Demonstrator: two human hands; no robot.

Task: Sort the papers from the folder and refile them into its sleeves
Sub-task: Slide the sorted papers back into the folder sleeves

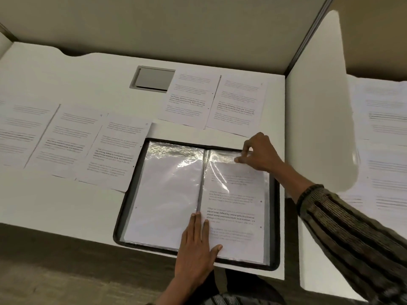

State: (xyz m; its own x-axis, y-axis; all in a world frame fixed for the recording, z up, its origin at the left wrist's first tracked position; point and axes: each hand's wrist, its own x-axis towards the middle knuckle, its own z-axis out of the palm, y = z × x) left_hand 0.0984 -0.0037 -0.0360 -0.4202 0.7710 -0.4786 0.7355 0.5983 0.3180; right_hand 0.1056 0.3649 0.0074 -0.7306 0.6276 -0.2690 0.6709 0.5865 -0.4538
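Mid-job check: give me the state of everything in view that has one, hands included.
folder: open, lying flat.
right sleeve: printed sheet inside; top edge pinched by the right hand.
left sleeve: filled, blank side up.
loose papers: spread flat, unfiled, left of and behind the folder.
hatch: lid down.
left hand: flat, fingers straight, pressing by the spine.

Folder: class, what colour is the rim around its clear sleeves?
The folder has a black rim, shown best in the head view.
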